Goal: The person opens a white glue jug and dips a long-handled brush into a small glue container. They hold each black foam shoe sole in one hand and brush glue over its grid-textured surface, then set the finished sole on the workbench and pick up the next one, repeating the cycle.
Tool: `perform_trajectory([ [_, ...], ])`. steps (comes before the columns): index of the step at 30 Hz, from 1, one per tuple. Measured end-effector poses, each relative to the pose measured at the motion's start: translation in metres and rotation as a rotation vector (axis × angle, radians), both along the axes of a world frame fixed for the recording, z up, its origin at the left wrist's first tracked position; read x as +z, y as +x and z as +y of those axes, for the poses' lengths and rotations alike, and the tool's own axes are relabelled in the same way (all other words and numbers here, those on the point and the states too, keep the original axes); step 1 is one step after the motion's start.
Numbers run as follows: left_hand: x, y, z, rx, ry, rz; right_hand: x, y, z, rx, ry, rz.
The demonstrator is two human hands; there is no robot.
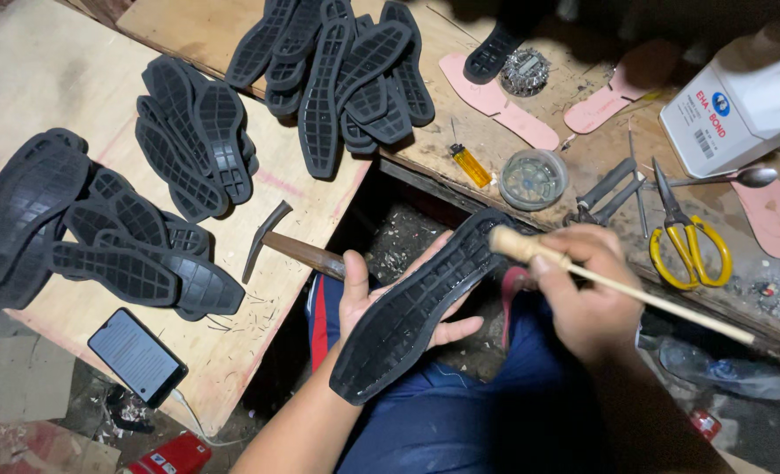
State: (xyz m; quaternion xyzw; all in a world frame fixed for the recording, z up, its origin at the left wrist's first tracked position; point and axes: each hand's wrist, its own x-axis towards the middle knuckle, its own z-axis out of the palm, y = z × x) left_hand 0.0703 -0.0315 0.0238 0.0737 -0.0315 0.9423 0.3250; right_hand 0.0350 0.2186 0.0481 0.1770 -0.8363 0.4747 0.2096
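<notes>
my left hand (368, 298) cradles the black sole (420, 303), fingers (456, 329) spread beneath it; my right hand (583, 294) fingers pinch a wooden stick (662, 303) above its toe end.

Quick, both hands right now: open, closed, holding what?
Left hand: open, cradling the black shoe sole from underneath.
Right hand: closed, fingers gripping the wooden stick near its thick end.
</notes>
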Motion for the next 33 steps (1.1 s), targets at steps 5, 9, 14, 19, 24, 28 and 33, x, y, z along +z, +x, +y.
perform_trajectory([
  [5,-0.003,-0.004,0.010,-0.033,0.163,-0.012,0.014,0.004,-0.018,-0.082,0.040,0.069],
  [9,-0.010,-0.013,0.017,0.043,0.111,-0.048,0.017,0.017,-0.045,0.124,0.111,0.175],
  [14,-0.019,-0.029,0.024,0.199,-0.262,-0.069,0.024,0.027,-0.064,0.193,0.038,0.026],
  [19,-0.018,-0.034,0.022,0.326,-0.346,-0.192,0.031,0.023,-0.061,0.342,0.046,0.057],
  [24,-0.007,-0.024,0.017,0.187,-0.053,-0.144,0.027,0.029,-0.052,0.173,0.067,0.053],
  [28,-0.001,-0.026,0.019,0.157,0.168,-0.103,0.022,0.038,-0.048,0.394,0.140,0.135],
  [33,0.004,-0.032,0.034,0.168,-0.138,0.003,0.025,0.036,-0.059,0.267,0.116,0.140],
])
